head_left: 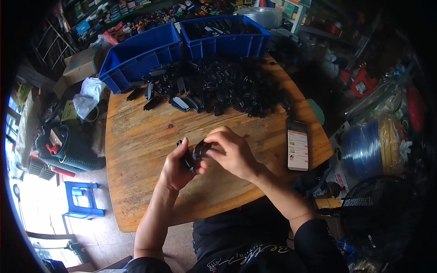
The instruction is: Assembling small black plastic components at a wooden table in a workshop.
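Observation:
Over the middle of the wooden table (141,132), my left hand (175,166) is closed around a small black plastic part (187,160), its thumb pointing up. My right hand (232,152) pinches another black plastic piece (199,148) between thumb and fingers, right beside the left one. The two pieces are close together; whether they touch is hard to make out. Beyond my hands lies a large heap of similar black plastic parts (227,86), some with a grey, shiny face.
Two blue crates stand at the table's far edge: the left crate (141,52) and the right crate (223,45), which has black parts inside. A phone (297,145) with a lit screen lies at the right edge. A blue stool (83,199) and coiled hose (368,148) stand on either side.

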Available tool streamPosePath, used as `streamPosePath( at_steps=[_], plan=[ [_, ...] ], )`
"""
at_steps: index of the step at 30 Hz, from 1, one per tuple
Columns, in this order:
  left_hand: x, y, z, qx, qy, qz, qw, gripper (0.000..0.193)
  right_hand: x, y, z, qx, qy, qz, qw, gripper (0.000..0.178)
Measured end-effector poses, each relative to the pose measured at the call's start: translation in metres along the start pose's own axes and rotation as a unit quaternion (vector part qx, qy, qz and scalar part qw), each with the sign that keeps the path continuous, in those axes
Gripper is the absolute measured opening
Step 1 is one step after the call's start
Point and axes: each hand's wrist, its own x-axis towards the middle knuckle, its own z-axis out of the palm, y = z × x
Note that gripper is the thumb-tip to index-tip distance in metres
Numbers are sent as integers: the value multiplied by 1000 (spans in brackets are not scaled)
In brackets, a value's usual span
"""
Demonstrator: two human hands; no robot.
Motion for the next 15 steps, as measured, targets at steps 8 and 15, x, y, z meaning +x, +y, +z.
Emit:
streamPosePath(
  at_steps=[8,15],
  plan=[
    [2,-1,-5,41,89,134,986,24,41,70,-27,-367,-24,94,925,10],
    [2,-5,6,108,60,153,981,28,31,104,-16,-302,-27,102,947,10]
  ],
)
